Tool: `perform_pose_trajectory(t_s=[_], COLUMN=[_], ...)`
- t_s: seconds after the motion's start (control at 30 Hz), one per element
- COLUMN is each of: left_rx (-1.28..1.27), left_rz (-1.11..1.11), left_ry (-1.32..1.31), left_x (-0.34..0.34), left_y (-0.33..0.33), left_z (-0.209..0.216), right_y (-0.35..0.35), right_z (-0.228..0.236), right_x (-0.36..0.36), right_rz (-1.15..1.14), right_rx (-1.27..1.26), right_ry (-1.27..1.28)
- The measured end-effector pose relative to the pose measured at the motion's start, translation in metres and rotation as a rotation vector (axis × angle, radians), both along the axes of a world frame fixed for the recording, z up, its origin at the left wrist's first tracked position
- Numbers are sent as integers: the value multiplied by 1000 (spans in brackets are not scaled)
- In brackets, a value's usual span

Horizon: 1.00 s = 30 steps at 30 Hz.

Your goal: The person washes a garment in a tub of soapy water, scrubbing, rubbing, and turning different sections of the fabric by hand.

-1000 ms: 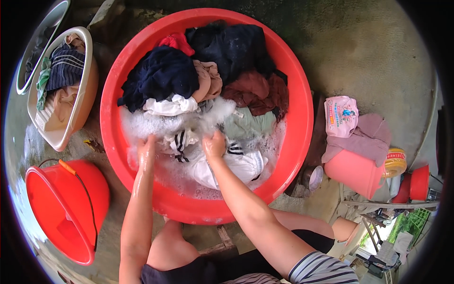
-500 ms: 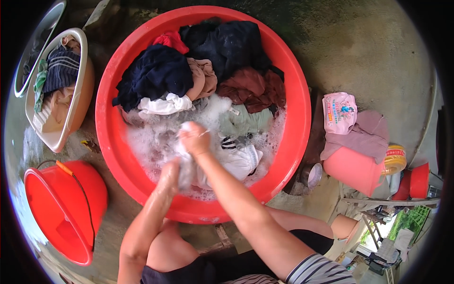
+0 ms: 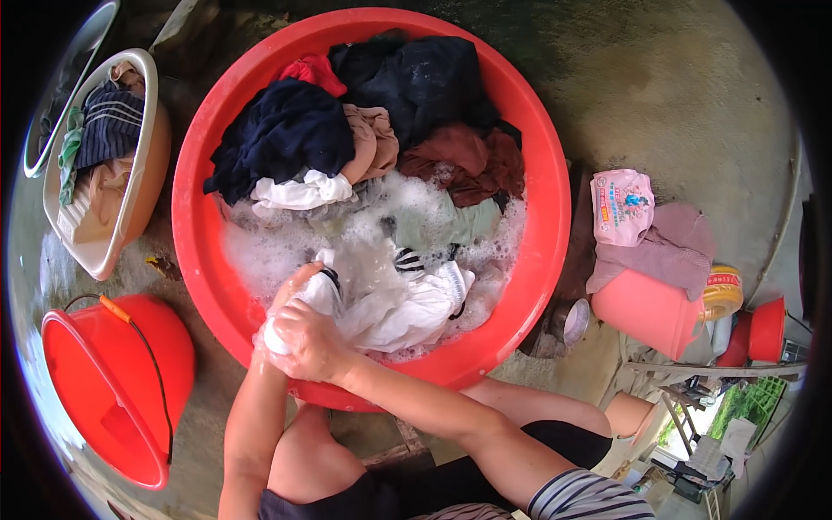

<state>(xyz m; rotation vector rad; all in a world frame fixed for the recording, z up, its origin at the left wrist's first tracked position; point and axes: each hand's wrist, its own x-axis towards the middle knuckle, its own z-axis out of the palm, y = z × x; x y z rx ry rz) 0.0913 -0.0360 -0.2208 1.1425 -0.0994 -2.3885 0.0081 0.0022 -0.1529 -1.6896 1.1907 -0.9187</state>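
In the big red tub [image 3: 198,247] of foamy water, a wet white garment [image 3: 403,303] with black-striped trim spreads toward the near rim. My left hand [image 3: 290,293] grips a bunched part of it beside the near left wall. Across it lies my right hand [image 3: 312,342], closed round a white bulge of what looks like the same cloth. The two hands press together, and the left palm is mostly hidden. A pale green cloth [image 3: 446,224] floats just beyond the garment. Farther back are navy [image 3: 286,130], black [image 3: 425,87], maroon [image 3: 472,165] and white [image 3: 303,191] clothes.
A red bucket [image 3: 117,390] with an orange grip stands at the left, below a beige basin [image 3: 139,195] of clothes. On the right, a pink packet [image 3: 622,206] and mauve cloth [image 3: 680,243] rest on a pink bucket [image 3: 646,312]. A small metal bowl [image 3: 570,322] sits near the tub.
Both hands have come from the tub's middle toward the near left rim, and the right hand now overlaps the left. The white garment is drawn along and lies more spread out.
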Motion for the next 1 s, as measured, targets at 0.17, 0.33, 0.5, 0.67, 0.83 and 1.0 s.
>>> perform_pose_trajectory(t_s=[0.17, 0.33, 0.5, 0.67, 0.83, 1.0], left_rx=[30, 165, -132, 89, -175, 369], left_rz=[382, 391, 316, 143, 101, 620], left_ry=[-186, -68, -723, -283, -43, -89], left_x=[-24, -18, 9, -3, -2, -31], left_y=[20, 25, -11, -23, 8, 11], left_z=[-30, -39, -3, -10, -16, 13], right_y=[-38, -64, -66, -18, -6, -61], right_z=[-29, -81, -133, -49, -3, -37], right_x=[-11, -32, -112, -29, 13, 1], right_rz=[-294, -516, -613, -214, -190, -390], right_rx=[-46, 208, 367, 392, -36, 33], right_ry=[135, 56, 183, -549, -141, 186])
